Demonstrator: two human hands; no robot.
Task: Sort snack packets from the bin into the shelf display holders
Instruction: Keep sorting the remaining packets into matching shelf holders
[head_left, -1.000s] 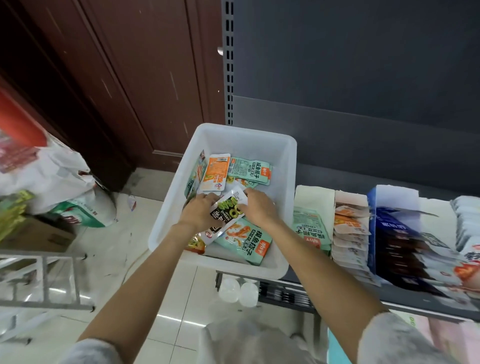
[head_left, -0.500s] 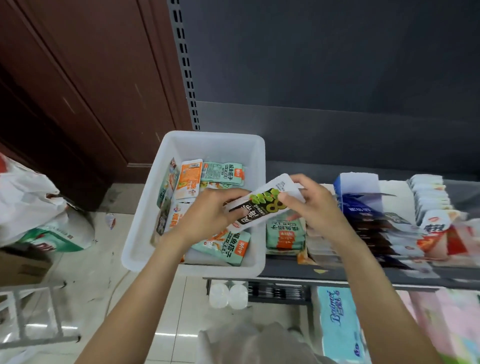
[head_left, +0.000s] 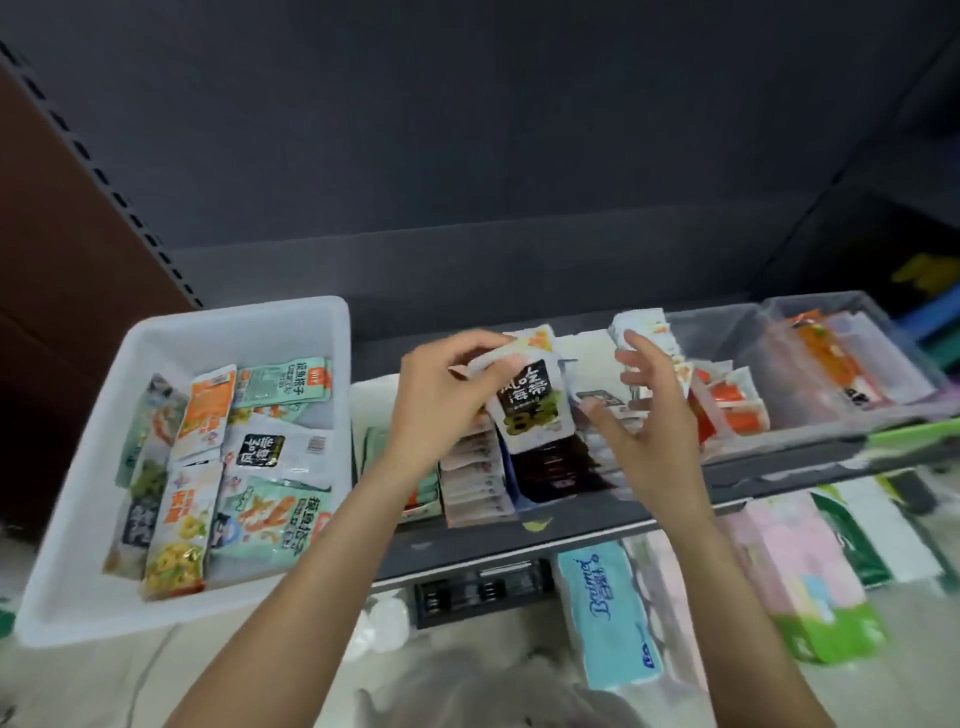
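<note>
Your left hand (head_left: 441, 400) pinches the black-and-white packet (head_left: 530, 405) upright over its matching holder (head_left: 561, 467) on the shelf, while your right hand (head_left: 644, 415), fingers spread and holding nothing, parts the row to make room.

1. Blue tissue pack (head_left: 613, 618), below the shelf: brand script "Breimei" or similar is printed in dark blue, the spelling blurred.
2. White-and-black packet (head_left: 532, 402), pinched by the left hand (head_left: 436, 400): large black-panel Chinese characters are seen inverted, with green figures resembling "88" beneath.
3. White packet (head_left: 275, 452) in the white bin (head_left: 78, 519): "风吃海带" is shown on a black panel, beside a barcode.
4. Remaining packets: printing is too blurred to be read.
</note>
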